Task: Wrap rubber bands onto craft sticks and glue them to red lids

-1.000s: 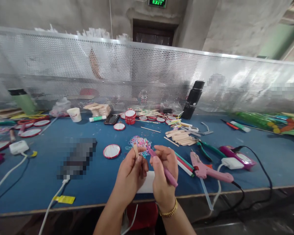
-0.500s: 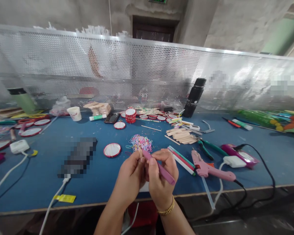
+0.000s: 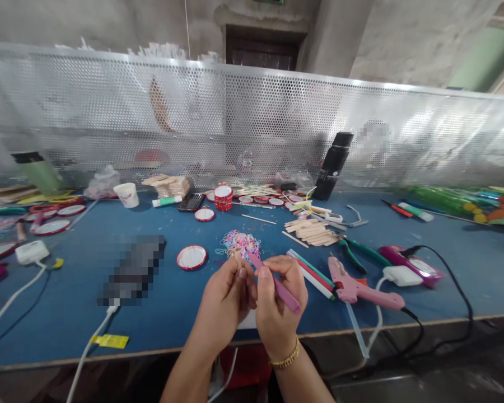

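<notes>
Above the near part of the blue table, my left hand point(image 3: 222, 299) is closed on a pale wooden craft stick point(image 3: 237, 256); only its top end shows past the fingers. My right hand point(image 3: 280, 299) pinches a purple marker pen point(image 3: 286, 295), slanted with its upper left end towards the stick. A small gap separates pen and stick. Just beyond both hands lies a heap of small coloured rubber bands point(image 3: 242, 242). To the left of the heap is a round white disc with a red rim point(image 3: 192, 257). Several slim markers point(image 3: 311, 275) lie right of my right hand.
A pink glue gun point(image 3: 357, 288), green-handled pliers point(image 3: 363, 252) and a pile of craft sticks point(image 3: 313, 231) lie to the right. At left a dark phone point(image 3: 134, 268) is on a white cable. Behind stand a black bottle point(image 3: 332, 167), a paper cup point(image 3: 127, 195) and a perforated metal screen point(image 3: 252, 112).
The purple marker's tip has drawn back a little to the right, away from the craft stick. The stick's end now shows more clearly. Both hands keep their hold.
</notes>
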Demonstrator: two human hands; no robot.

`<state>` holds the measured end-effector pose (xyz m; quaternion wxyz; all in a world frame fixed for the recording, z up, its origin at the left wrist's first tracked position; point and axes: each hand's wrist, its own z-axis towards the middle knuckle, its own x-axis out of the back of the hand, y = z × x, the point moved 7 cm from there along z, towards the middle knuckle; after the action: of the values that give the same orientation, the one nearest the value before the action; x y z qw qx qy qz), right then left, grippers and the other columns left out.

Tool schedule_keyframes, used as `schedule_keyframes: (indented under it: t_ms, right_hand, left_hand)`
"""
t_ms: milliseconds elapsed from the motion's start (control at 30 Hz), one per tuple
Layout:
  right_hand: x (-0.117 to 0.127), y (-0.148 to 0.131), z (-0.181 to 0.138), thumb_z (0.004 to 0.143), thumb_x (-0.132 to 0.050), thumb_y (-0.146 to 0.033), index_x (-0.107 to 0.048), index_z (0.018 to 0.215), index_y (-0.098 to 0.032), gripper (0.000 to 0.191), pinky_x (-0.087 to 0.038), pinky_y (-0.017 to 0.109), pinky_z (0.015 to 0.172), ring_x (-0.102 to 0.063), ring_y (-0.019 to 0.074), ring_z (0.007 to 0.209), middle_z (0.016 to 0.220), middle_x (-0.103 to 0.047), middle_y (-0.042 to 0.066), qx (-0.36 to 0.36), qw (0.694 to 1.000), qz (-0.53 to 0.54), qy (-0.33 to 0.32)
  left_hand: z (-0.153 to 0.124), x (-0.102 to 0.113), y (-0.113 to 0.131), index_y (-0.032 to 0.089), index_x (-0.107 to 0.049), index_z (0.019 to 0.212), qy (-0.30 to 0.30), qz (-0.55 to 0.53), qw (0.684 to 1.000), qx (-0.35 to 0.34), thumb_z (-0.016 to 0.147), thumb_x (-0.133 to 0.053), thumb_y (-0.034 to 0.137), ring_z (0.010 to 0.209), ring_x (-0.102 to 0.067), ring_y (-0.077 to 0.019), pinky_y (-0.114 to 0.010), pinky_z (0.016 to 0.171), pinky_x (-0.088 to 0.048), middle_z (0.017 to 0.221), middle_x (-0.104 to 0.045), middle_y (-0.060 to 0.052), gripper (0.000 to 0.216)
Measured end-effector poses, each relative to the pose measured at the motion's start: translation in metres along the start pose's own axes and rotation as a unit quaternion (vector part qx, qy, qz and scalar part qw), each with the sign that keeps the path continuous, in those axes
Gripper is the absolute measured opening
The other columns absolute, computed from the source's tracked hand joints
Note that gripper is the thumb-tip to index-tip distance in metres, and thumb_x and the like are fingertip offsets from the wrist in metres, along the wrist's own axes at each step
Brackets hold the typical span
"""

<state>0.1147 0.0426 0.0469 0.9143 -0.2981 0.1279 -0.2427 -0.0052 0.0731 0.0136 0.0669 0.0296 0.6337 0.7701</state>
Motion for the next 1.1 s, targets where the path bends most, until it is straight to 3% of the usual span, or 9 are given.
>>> schedule_keyframes:
  t_ms: [233,433,1100]
  right_hand:
    - [-0.0052,-0.0038,0.0004,0.096,-0.055,-0.016,-0.057,0.091,-0.024,0.009,-0.051,0.040,0.082,-0.061,0.0180,0.080,0.083,-0.063,0.000,0.031,0.999,0.005,-0.034]
    - [-0.0016,0.0001,-0.0002,0.097,-0.056,-0.018,-0.058,0.090,-0.023,0.009,-0.051,0.037,0.077,-0.062,0.0180,0.078,0.083,-0.063,0.001,0.004,1.000,-0.009,-0.005]
    - [-0.0038,-0.0043,-0.0012,0.095,-0.058,-0.016,-0.060,0.094,-0.022,0.007,-0.051,0.037,0.080,-0.062,0.0162,0.079,0.085,-0.063,-0.001,0.048,0.999,0.010,-0.017]
  left_hand:
    - [-0.0004,-0.0005,0.0033,0.020,-0.052,0.082,0.004,-0.007,1.000,-0.017,0.098,-0.058,0.055,0.060,-0.035,-0.0104,-0.024,0.057,-0.034,0.068,-0.044,0.006,0.038]
    - [-0.0009,-0.0009,0.0034,0.020,-0.051,0.080,0.001,0.001,1.000,-0.020,0.100,-0.057,0.053,0.059,-0.038,-0.0099,-0.023,0.053,-0.031,0.067,-0.047,0.005,0.039]
    - [-0.0006,0.0010,0.0017,0.019,-0.055,0.084,0.012,0.006,1.000,-0.026,0.097,-0.059,0.057,0.064,-0.037,-0.0111,-0.023,0.055,-0.032,0.071,-0.047,0.004,0.040]
